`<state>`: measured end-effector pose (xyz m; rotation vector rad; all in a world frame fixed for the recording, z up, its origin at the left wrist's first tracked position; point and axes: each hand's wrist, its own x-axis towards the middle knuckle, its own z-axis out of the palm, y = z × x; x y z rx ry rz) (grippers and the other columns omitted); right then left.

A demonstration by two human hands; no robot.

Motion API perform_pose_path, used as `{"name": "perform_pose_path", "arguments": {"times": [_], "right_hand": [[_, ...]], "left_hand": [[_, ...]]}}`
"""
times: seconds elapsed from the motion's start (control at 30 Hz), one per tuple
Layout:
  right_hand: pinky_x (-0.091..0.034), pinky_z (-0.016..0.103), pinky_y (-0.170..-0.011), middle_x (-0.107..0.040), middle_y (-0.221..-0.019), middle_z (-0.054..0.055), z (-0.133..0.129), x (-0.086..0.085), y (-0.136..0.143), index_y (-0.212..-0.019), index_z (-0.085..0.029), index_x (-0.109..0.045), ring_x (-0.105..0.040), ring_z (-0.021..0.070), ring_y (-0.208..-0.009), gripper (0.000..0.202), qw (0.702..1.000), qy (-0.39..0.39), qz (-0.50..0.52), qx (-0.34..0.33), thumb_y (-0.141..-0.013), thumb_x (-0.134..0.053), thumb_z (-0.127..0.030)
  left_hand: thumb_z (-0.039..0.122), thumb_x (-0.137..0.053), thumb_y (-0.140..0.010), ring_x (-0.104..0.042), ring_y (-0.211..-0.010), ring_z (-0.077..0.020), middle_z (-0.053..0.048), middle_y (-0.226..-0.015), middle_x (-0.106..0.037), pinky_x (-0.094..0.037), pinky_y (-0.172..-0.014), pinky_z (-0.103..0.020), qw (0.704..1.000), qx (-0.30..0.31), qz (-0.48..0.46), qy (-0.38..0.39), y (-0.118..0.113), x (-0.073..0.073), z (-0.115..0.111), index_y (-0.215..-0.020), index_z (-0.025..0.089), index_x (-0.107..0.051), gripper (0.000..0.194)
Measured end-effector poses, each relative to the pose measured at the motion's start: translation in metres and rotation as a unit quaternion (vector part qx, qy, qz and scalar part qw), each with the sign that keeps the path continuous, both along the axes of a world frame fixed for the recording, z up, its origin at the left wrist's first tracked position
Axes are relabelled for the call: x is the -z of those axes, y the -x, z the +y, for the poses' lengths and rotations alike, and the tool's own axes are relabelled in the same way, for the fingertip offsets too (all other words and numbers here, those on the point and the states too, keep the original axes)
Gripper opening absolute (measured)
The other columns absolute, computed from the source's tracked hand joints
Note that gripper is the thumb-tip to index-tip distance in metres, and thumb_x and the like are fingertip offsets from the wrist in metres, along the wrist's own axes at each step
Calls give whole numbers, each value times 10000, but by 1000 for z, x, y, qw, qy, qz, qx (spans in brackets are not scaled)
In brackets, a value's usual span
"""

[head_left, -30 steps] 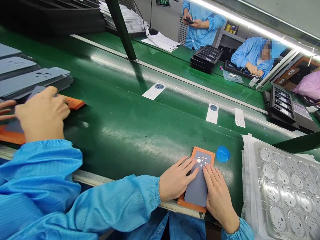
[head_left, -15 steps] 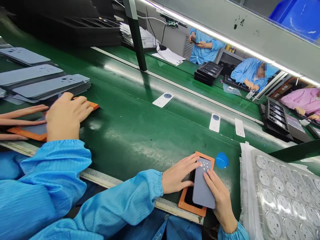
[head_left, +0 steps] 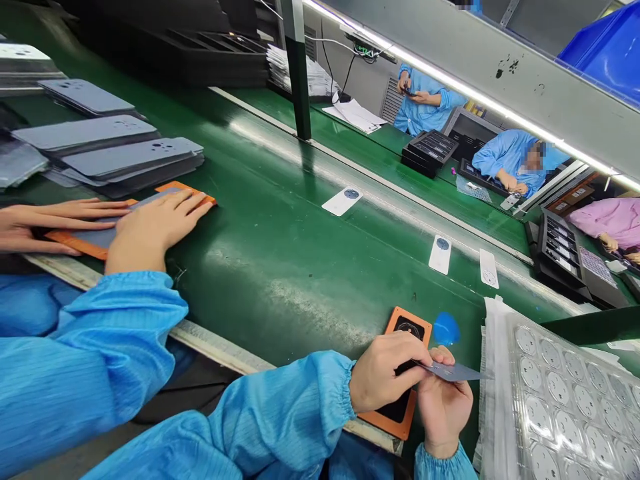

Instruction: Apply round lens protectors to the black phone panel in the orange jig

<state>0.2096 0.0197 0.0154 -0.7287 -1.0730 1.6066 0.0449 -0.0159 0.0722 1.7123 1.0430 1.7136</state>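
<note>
My left hand [head_left: 385, 373] pinches the camera-hole end of a thin grey phone back cover [head_left: 455, 372] between thumb and fingers. My right hand [head_left: 444, 407], palm turned up, holds the cover from below with curled fingers. The cover is raised and tilted, seen nearly edge-on. Under my hands lies an orange frame [head_left: 418, 320] with a black inset, partly hidden by my left hand. A round blue patch [head_left: 446, 329] lies beside the frame's far corner.
At left a co-worker's hands [head_left: 160, 223] rest on another orange frame [head_left: 75, 243], near stacks of grey covers [head_left: 130, 160]. White cards [head_left: 343, 201] lie along the green bench. A clear tray of round pieces [head_left: 575, 373] stands at right. Other people work across the bench.
The grey cover, lying over the orange frame before, is now lifted and tilted in both my hands. The frame's black inset shows more. The view has shifted slightly.
</note>
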Motion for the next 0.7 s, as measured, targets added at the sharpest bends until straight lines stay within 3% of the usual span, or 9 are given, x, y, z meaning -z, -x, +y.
{"name": "perform_pose_path", "arguments": {"times": [0.17,0.3,0.47,0.6,0.7], "right_hand": [[-538,359,-674,-346,-757,39,3,4,-3,-823,-229,-403,-500,209,-776,253,997,-42,-57,-22,-924,-188,-315],[-560,386,-741,-434,-809,58,0,2,-2,-879,-224,-439,-565,209,-856,274,998,-53,-42,-3,-947,-183,-297],[-547,400,-854,-593,-977,69,2,-5,20,-1066,-204,-512,-621,193,-926,164,989,-94,-95,66,-921,-525,-280],[-529,338,-875,-662,-959,57,42,-29,63,-964,-145,-593,-632,173,-905,318,990,-48,-79,102,-744,-781,-277],[-523,309,-873,-663,-1023,69,93,-58,105,-1028,-140,-604,-618,184,-994,469,992,-44,-82,81,-681,-800,-389]], "left_hand": [[129,-541,-926,-680,-860,-162,-59,-881,-731,-561,-823,-289,997,-22,41,-54,0,-5,1,-891,157,-666,133],[129,-521,-939,-655,-857,-159,-65,-870,-708,-541,-826,-280,995,-49,56,-68,0,-4,1,-873,146,-660,155],[204,-618,-882,-606,-757,-141,-28,-798,-669,-484,-715,-243,989,-50,-39,130,11,2,8,-797,153,-657,107],[302,-662,-836,-599,-747,-145,-24,-772,-660,-479,-711,-242,966,-39,-150,205,34,0,37,-774,138,-658,176],[397,-715,-785,-642,-878,-176,-63,-941,-690,-521,-795,-272,953,-41,-224,202,56,1,70,-935,131,-639,314]]}}
